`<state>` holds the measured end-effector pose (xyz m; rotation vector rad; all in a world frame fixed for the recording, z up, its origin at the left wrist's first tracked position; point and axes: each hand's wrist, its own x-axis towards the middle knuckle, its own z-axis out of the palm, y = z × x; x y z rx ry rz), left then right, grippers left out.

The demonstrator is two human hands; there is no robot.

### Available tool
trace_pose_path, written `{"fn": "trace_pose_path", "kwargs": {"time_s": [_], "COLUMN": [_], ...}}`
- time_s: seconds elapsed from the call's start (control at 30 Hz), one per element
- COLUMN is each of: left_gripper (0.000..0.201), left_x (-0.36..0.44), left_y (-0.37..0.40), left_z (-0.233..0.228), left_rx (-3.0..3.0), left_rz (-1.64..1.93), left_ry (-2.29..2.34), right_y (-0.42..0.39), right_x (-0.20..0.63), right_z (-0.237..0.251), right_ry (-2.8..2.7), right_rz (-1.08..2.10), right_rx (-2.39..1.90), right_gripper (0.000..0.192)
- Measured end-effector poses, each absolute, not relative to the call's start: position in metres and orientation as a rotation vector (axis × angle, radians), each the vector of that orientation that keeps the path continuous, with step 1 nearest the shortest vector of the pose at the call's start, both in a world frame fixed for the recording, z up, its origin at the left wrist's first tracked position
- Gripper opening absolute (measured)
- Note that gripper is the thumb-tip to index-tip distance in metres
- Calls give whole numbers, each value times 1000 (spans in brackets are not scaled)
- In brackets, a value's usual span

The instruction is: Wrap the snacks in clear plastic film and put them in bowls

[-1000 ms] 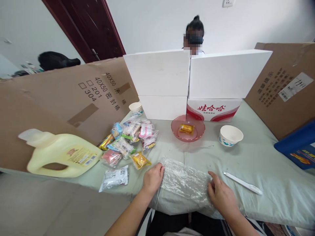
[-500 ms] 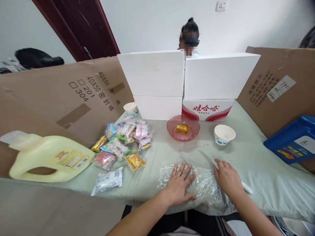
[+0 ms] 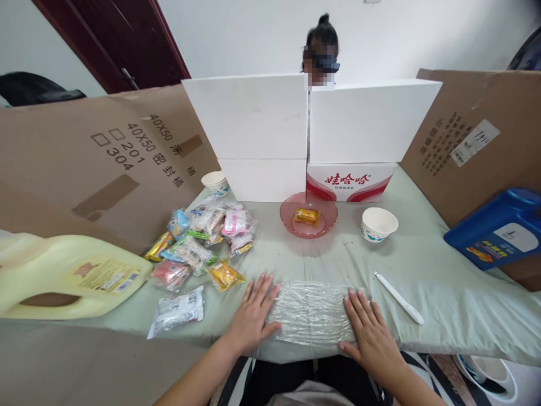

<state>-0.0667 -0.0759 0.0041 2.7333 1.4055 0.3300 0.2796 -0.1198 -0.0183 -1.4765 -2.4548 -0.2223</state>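
A clear plastic sheet [image 3: 311, 311] lies flat at the near edge of the table [image 3: 443, 293], between the 2 hands. The left hand [image 3: 252, 313] and right hand [image 3: 368, 332] rest palm-down with fingers spread, each pressing 1 end and gripping nothing.

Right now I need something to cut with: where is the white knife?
The white knife lies on the green cloth, just right of the right hand, below the paper bowl.
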Motion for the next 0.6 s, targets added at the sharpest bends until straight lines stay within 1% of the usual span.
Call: {"fn": "trace_pose_path", "kwargs": {"time_s": [0.03,0.1,0.17,0.23,0.27,0.33,0.4,0.5,0.6], "left_gripper": [78,69,51,29,23,22,24,24,22], "left_x": [-73,-77,-74,-69,-68,-68,-68,-64,-52], "left_y": [-82,-94,-102,-104,-103,-100,-93,-79,-60], "left_z": [6,9,12,18,22,29,34,34,26], "left_rx": [2754,2763,2726,2659,2620,2531,2431,2336,2335], "left_rz": [377,417,414,421,436,482,526,567,569], "left_ry": [1338,1161,1044,1039,1044,1052,1096,1268,1490], "right_y": [-124,-133,-139,-142,-143,-142,-139,-129,-116], "right_x": [285,294,302,309,311,312,310,304,296], "right_z": [-15,-12,-12,-12,-11,-6,-1,1,-5], "right_ry": [-2494,-2563,-2575,-2525,-2490,-2404,-2300,-2138,-2013], "right_rz": [-196,-162,-153,-112,-59,92,243,356,313], "right_rx": [-1434,-1325,-1221,-1171,-1168,-1191,-1250,-1408,-1624], "right_gripper": [88,74,57,45,39,28,23,23,29]}}
